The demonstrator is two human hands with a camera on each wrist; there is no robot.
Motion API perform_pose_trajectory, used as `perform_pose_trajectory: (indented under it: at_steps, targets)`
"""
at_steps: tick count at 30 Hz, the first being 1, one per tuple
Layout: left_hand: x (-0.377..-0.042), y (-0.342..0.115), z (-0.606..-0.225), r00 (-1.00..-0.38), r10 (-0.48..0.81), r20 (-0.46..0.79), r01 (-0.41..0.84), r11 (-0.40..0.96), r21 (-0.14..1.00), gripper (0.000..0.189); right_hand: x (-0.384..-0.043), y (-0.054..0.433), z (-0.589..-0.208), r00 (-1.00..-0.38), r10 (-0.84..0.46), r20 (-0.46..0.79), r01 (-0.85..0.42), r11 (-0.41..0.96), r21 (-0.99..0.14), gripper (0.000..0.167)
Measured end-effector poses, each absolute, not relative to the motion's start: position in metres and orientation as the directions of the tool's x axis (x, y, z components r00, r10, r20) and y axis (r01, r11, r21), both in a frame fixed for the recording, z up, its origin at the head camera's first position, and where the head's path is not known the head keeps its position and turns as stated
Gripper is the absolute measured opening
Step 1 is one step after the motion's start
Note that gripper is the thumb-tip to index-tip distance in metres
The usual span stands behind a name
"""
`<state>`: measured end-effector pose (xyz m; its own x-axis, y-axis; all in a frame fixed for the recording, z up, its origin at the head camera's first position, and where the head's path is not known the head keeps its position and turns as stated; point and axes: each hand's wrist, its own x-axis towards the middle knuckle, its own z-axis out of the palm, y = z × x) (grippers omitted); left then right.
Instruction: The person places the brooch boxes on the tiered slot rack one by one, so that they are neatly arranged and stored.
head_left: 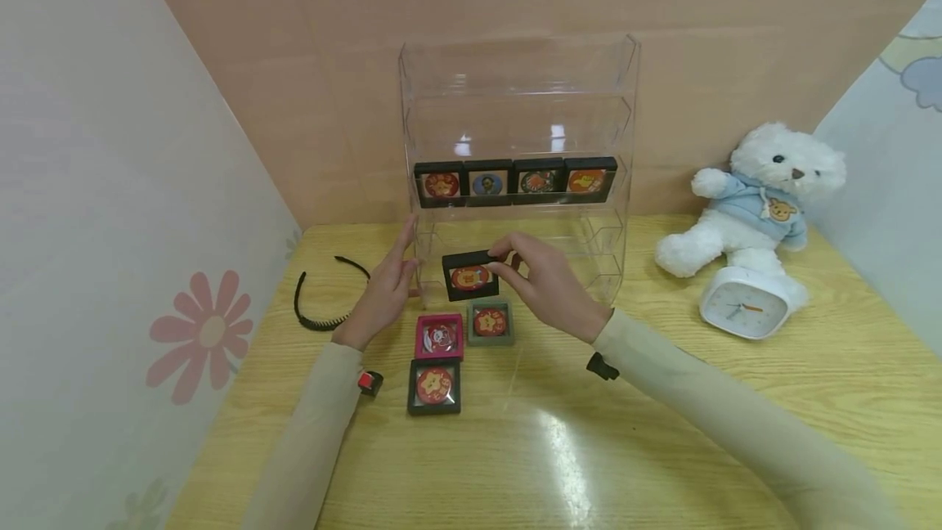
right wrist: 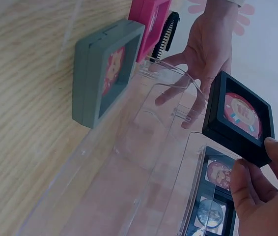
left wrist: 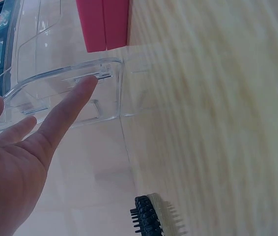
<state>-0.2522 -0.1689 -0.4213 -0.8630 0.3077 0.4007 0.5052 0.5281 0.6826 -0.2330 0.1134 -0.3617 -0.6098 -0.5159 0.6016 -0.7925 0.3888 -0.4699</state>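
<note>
My right hand (head_left: 548, 280) pinches a black square display frame (right wrist: 239, 118) by one corner, thumb in front. A round red badge shows behind its window. The frame is in front of the lower tiers of a clear acrylic tiered rack (head_left: 518, 92). My left hand (head_left: 383, 293) lies against the rack's left side, fingers straight, as the left wrist view shows. Below the held frame, a grey-green frame (head_left: 491, 323), a pink frame (head_left: 439, 337) and another black frame (head_left: 434, 387) stand on the table, each with a red badge.
Several black frames (head_left: 515, 182) stand side by side on the rack's middle tier. A black toothed headband (head_left: 318, 323) lies left of my left hand. On the right sit a white teddy bear (head_left: 758, 203) in a blue top and a white clock (head_left: 745, 303). Walls enclose the wooden table (head_left: 662, 448).
</note>
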Motion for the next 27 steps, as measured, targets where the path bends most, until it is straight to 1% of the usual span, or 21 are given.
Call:
perform_pose_trajectory:
  at_steps: [9,22,27]
  targets:
    - [-0.252,-0.169,-0.422,-0.854,0.315,0.415,0.521,0.527,0.672,0.07,-0.248,0.105,-0.357,-0.591,-0.469,0.656,-0.805,0.4,-0.439,0.016]
    - [-0.254,-0.169,-0.422,-0.848,0.318,0.424,0.529,0.532,0.661,0.07,-0.27,0.1,-0.351,-0.634,-0.412,0.655,-0.765,0.46,-0.451,0.015]
    - [-0.255,-0.169,-0.423,-0.849,0.314,0.425,0.528,0.541,0.654,0.069,-0.276,0.097,-0.35,-0.635,-0.398,0.661,-0.76,0.472,-0.447,0.014]
